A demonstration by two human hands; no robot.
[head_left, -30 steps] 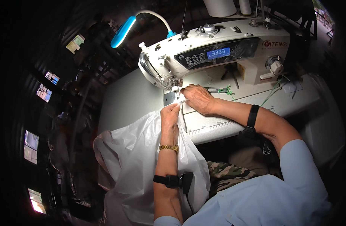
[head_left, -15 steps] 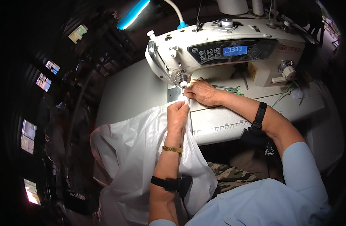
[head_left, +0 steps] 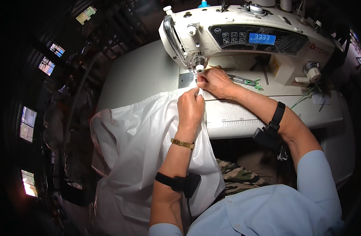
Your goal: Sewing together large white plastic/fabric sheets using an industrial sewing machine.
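A large sheet of white fabric point(head_left: 139, 129) drapes over the front edge of the sewing table and down across my lap. Its upper corner runs up to the needle area of a white sewing machine point(head_left: 227, 53). My left hand point(head_left: 191, 107) is closed, thumb and fingers pinching the fabric's edge just in front of the presser foot. Right beside the needle, my right hand point(head_left: 216, 83) is bent in a pinch at the same edge. Its fingertips are partly hidden by the machine head. The metal needle plate point(head_left: 186, 80) shows left of the fingers.
Thread snips point(head_left: 238, 79) with green thread lie under the machine's arm, behind my right hand. A dark upright rod point(head_left: 265, 74) stands farther right. Along the table's front edge runs a printed ruler scale point(head_left: 243, 122). Thread cones point(head_left: 285, 4) stand behind the machine.
The whole view has shifted, so the machine sits higher and farther right and the lamp has mostly left the picture. Both hands keep their pinch near the needle, with little visible movement.
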